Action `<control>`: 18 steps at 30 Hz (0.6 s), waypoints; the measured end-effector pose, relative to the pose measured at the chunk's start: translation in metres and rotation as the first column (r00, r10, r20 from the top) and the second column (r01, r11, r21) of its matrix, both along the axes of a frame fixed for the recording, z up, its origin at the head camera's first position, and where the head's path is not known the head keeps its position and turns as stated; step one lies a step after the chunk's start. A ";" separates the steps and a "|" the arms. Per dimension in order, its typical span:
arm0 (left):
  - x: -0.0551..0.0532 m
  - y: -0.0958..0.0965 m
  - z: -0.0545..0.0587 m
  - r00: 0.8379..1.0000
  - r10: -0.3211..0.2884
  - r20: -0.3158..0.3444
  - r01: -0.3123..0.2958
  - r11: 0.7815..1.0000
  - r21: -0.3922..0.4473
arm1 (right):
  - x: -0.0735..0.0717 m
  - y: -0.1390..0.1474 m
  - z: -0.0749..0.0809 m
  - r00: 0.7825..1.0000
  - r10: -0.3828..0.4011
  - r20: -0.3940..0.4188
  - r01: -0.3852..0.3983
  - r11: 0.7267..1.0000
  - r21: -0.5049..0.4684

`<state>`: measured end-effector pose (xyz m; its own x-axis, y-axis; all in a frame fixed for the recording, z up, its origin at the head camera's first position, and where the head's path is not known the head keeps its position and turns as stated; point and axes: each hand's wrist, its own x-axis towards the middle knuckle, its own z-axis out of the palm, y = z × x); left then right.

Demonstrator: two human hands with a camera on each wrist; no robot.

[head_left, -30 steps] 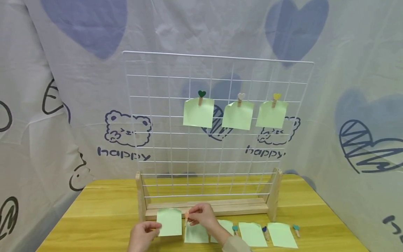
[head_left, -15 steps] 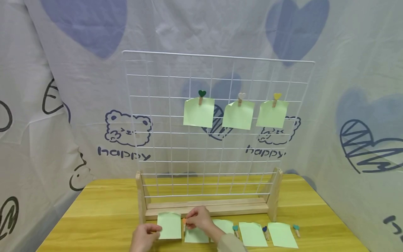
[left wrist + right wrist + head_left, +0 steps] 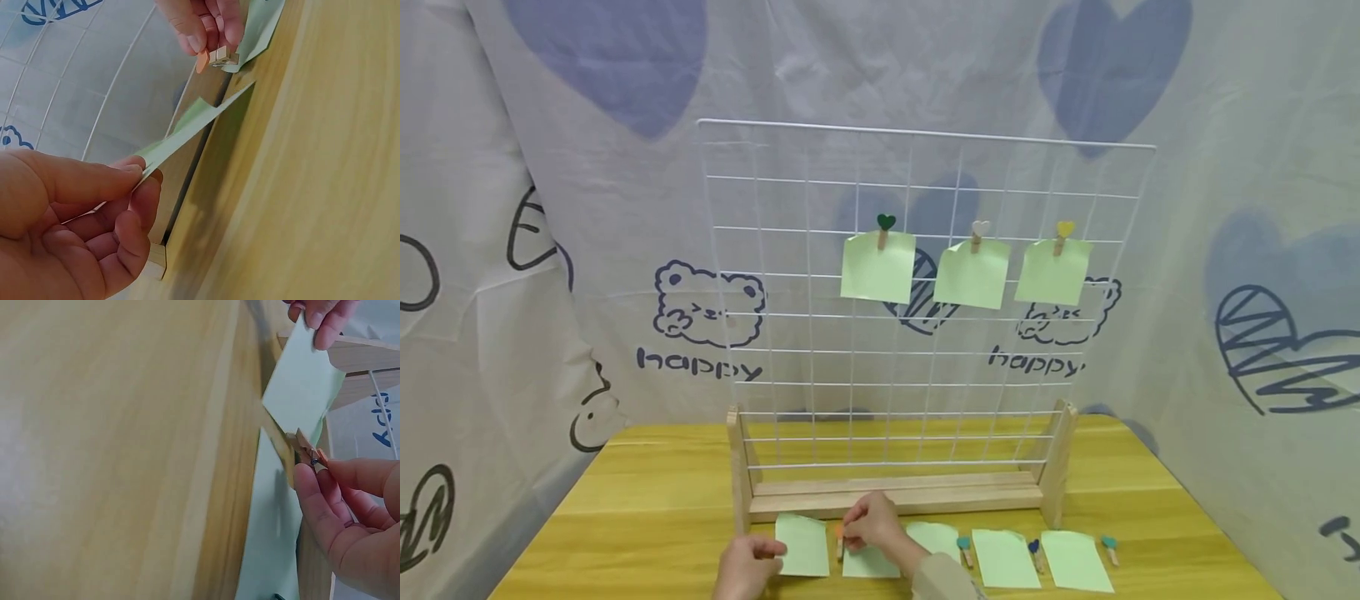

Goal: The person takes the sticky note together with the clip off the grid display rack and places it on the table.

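My left hand (image 3: 747,568) pinches a pale green paper note (image 3: 803,546) by its left edge, between thumb and fingers. The left wrist view shows the note (image 3: 181,134) tilted above the table, one corner curled. In my right hand (image 3: 874,523) is a small wooden clothespin (image 3: 304,447) with an orange piece on its end, pinched between thumb and fingertips. The clothespin's tip is close to the held note's right side. Under my right hand, another green note (image 3: 868,567) lies partly hidden.
A white wire grid (image 3: 831,333) in a wooden stand (image 3: 925,500) rises behind my hands. Several notes hang on it from heart clothespins, such as a dark green one (image 3: 886,223). More notes (image 3: 1006,558) and clothespins (image 3: 1109,550) lie to the right on the table (image 3: 647,492).
The held note has come down a little, its top edge leaning back more. My right hand has moved slightly down and left with the clothespin. Both holds are unchanged.
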<state>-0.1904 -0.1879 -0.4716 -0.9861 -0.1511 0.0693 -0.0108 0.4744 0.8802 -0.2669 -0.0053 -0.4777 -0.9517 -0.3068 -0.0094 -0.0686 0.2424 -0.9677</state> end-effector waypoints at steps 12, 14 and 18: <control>-0.003 0.002 -0.006 0.997 -0.009 0.072 0.012 0.999 -0.037 | -0.001 -0.004 -0.006 1.000 -0.010 0.000 0.010 0.999 0.049; -0.004 0.002 -0.006 0.996 -0.011 0.091 0.015 0.999 -0.043 | -0.001 -0.005 -0.006 1.000 -0.015 0.000 0.015 0.998 0.064; -0.005 0.002 -0.007 0.994 -0.008 0.106 0.015 0.998 -0.062 | 0.000 -0.005 -0.004 1.000 -0.013 -0.011 0.014 0.996 0.087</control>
